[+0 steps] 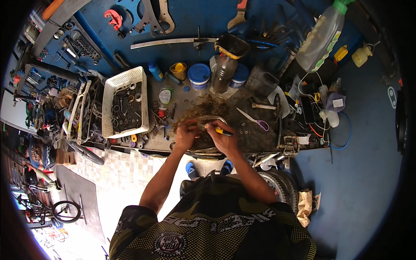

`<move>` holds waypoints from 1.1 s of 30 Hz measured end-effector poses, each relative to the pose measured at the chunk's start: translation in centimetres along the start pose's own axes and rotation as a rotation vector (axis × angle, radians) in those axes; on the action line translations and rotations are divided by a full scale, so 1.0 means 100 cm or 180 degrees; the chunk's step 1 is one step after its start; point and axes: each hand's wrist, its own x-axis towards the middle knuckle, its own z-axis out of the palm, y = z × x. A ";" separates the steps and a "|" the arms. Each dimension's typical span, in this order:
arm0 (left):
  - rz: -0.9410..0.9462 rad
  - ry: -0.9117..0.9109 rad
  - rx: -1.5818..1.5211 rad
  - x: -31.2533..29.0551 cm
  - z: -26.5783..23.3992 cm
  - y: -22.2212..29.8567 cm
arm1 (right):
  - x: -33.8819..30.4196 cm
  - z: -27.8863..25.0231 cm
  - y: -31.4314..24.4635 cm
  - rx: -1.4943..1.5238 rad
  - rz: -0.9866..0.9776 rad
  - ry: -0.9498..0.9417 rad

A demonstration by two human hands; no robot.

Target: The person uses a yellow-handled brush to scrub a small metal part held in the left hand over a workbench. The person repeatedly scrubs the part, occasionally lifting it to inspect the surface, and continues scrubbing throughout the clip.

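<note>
R hand [225, 141] is gripping a yellow/blk tool [224, 131], near & L of the scissors [262, 125] on the table [260, 141]. L hand [186, 135] is curling further L of the scissors; can't tell if it's holding smth. White basket [144, 104] is sitting well L of them.

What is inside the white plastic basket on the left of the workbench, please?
Inside the white basket lie many small metal parts, including rings. What lies beneath these parts is covered, and the smallest pieces are too unclear to name.
</note>
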 end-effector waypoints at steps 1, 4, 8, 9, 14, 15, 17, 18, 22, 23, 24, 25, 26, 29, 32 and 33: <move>0.0059 -0.0026 0.0312 0.000 0.001 0.001 | 0.001 0.002 -0.001 -0.0032 -0.0029 0.0085; 0.0246 0.0048 0.0100 -0.001 0.004 0.001 | 0.004 0.001 0.000 -0.0049 -0.0125 0.0131; 0.0197 0.0097 -0.0096 -0.003 0.008 -0.001 | 0.005 -0.009 0.004 -0.0072 0.0006 -0.0023; 0.0372 0.0127 0.0036 -0.003 0.008 -0.001 | 0.005 -0.009 0.003 0.0130 0.0012 -0.0245; 0.0169 0.0148 -0.0225 0.003 0.005 0.000 | 0.001 -0.008 -0.003 -0.0163 -0.0110 0.0116; 0.0253 0.0070 -0.0119 0.003 0.006 -0.002 | 0.000 -0.009 -0.004 -0.0111 0.0127 0.0133; 0.0145 -0.0012 0.0158 0.007 0.005 -0.003 | -0.001 -0.009 -0.005 0.0074 -0.0282 0.0267; 0.0239 0.0021 0.0029 0.008 0.004 -0.005 | -0.002 -0.010 -0.005 -0.0086 -0.0284 0.0270; 0.0163 -0.0104 -0.0291 0.009 -0.003 -0.010 | -0.006 -0.030 0.004 -0.1041 -0.0526 0.0252; -0.0094 -0.0121 -0.0236 0.009 -0.005 -0.010 | -0.007 -0.035 0.008 -0.1256 -0.0681 0.0273; -0.0034 -0.0165 -0.0273 0.008 -0.006 -0.011 | -0.008 -0.038 0.010 -0.1574 -0.0837 0.0144; -0.0157 -0.0121 -0.0222 0.006 -0.007 -0.011 | -0.009 -0.040 0.013 -0.1908 -0.0995 0.0051; -0.0272 -0.0125 -0.0226 0.005 -0.007 -0.011 | -0.011 -0.042 0.014 -0.2233 -0.1132 -0.0042; -0.0353 -0.0151 -0.0559 0.000 -0.004 -0.011 | -0.010 -0.040 0.013 -0.2503 -0.0602 0.0070; -0.0210 0.0026 -0.0656 -0.003 0.000 -0.013 | -0.001 -0.027 0.005 -0.0580 0.0152 0.0239; -0.0049 0.0042 -0.0512 -0.002 0.001 -0.014 | 0.001 -0.021 0.001 -0.0405 0.0172 0.0082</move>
